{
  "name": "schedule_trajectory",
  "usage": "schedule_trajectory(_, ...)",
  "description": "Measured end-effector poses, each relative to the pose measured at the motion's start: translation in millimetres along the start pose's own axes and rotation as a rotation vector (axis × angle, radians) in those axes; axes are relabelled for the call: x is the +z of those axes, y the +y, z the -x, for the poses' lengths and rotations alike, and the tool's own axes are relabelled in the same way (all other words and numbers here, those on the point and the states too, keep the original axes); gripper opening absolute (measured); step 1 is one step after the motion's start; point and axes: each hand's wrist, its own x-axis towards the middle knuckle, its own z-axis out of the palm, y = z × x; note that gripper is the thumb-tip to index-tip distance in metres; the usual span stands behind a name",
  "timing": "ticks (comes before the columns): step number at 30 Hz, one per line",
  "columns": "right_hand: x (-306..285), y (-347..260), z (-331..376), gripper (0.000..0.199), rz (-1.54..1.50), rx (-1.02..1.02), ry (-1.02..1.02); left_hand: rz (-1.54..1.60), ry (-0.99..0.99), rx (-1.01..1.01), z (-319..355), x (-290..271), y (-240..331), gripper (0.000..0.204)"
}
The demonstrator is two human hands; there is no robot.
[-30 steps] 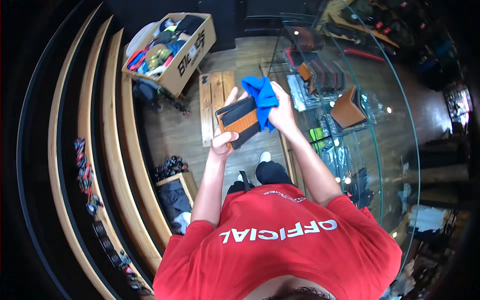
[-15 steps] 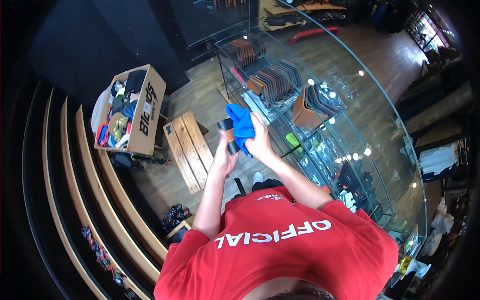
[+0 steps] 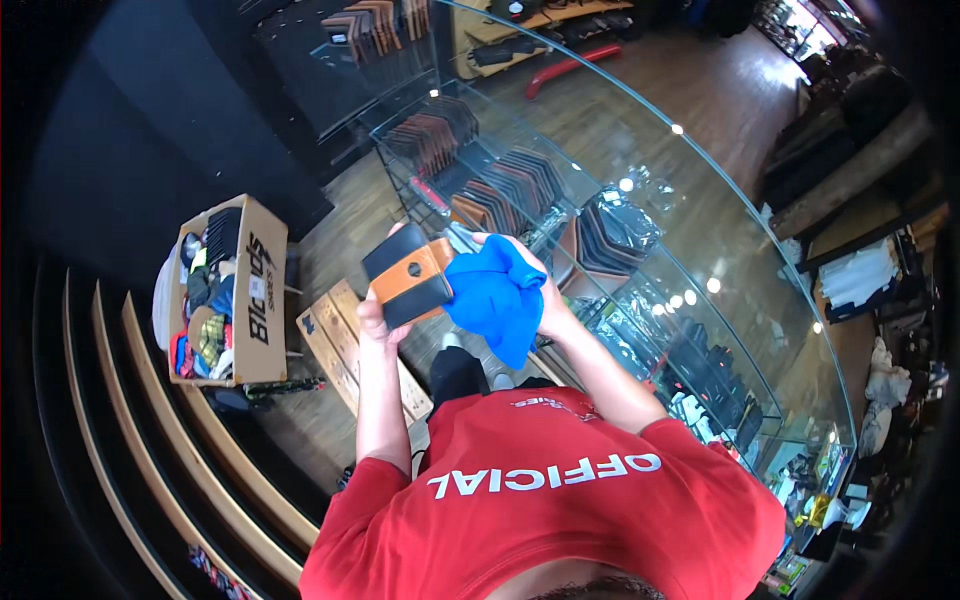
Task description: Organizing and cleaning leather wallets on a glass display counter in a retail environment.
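Note:
A black wallet (image 3: 405, 285) with a tan band and a round dark snap is tilted in front of my chest. My left hand (image 3: 374, 320) grips its near left edge, thumb on the front and other fingers partly behind it. Bunched against the wallet's right side is a bright blue cloth (image 3: 495, 305), its loose end hanging down. My right hand (image 3: 550, 305) holds this cloth from behind; most of its fingers are hidden by the fabric.
On the right stands a curved glass display counter (image 3: 700, 345) with rows of wallets (image 3: 510, 190) and plastic-wrapped goods inside. A low wooden bench (image 3: 335, 345) lies beyond my left forearm. Farther left are a cardboard box (image 3: 255, 330) of clothes and caps, and long wooden shelves (image 3: 165, 400).
The wallet has turned from edge-on to show its broad front face. The cloth has spread and hangs lower, and both hands appear nearer. The whole view has shifted.

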Motion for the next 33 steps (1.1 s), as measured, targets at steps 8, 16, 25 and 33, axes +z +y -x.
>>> schedule_trajectory(8, -31, -37, -39, 0.077, -0.437, 0.189, 0.183, -0.599, -0.186, 0.113, -144, 38, 7, 0.101)
schedule_trajectory(16, -38, -34, -88, 0.074, -0.344, -0.031, 0.478, -1.157, -0.715, -0.077, -249, 58, 63, 0.129)
schedule_trajectory(25, -40, -45, -91, 0.063, 0.049, 0.093, 0.901, -0.922, -0.961, 0.252, -341, 44, 59, 0.099)
schedule_trajectory(33, -24, -73, -106, 0.038, 0.68, 0.262, 1.136, -0.807, -1.443, 0.251, -362, 74, 38, 0.109)
